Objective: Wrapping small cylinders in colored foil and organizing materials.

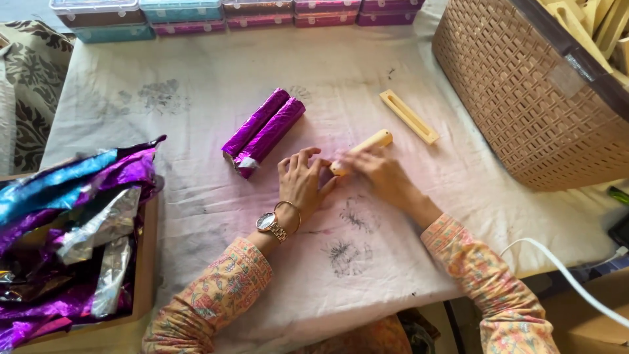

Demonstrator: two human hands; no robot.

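Table centre: both hands meet on pale wooden stick (362, 150). Right hand (383, 174) fingers closed round near end; left hand (303, 183) half-open, fingertips touching. Purple foil rolls (262, 132) at 10 o'clock. Best keep stick flat, steady.

Matt pale wooden stick (362, 151), glossy crinkled purple foil rolls (263, 131), stained matt cloth (196, 85), woven plastic basket (524, 98)

Single head-worn view, looking steeply down and forward over the counter (196, 85). Close range; boxes (229, 13) at top edge, sleeves at bottom.
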